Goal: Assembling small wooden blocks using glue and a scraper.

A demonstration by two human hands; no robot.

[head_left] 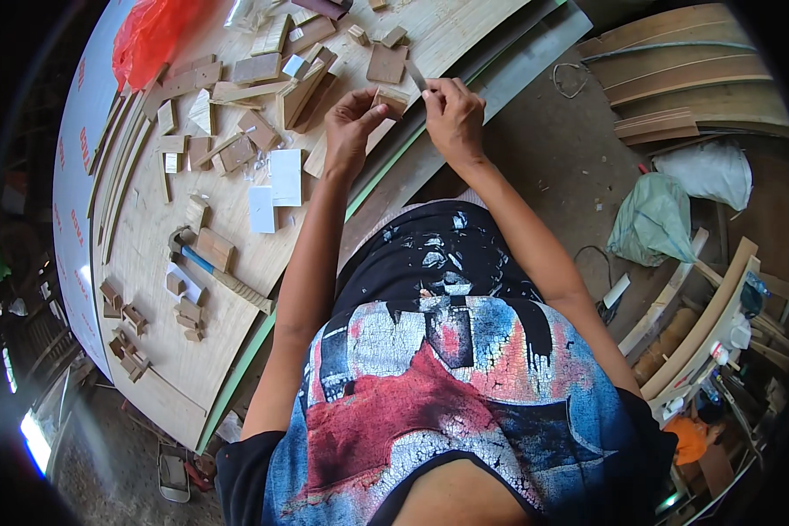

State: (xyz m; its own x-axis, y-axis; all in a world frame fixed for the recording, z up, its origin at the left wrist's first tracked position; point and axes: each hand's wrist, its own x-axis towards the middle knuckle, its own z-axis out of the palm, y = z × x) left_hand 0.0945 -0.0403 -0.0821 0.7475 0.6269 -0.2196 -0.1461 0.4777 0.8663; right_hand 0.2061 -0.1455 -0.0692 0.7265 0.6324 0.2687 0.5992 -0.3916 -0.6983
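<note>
Near the table's edge my left hand (351, 130) pinches a small wooden block (391, 103) between thumb and fingers. Just to its right, my right hand (455, 116) is closed on the lower end of a thin, flat, dark strip (416, 75); whether it is a blade or a file I cannot tell. The strip points up and away from me, apart from the block. Beyond the hands a squarish brown wood piece (386, 64) lies on the wooden tabletop (263, 342).
Several wood offcuts (256, 68) cover the far left of the table, beside a red plastic bag (153, 44). White cards (286, 177) and a blue-handled hammer (203, 261) lie nearer. Right, on the floor, stand a pale green sack (653, 219) and curved boards (688, 79).
</note>
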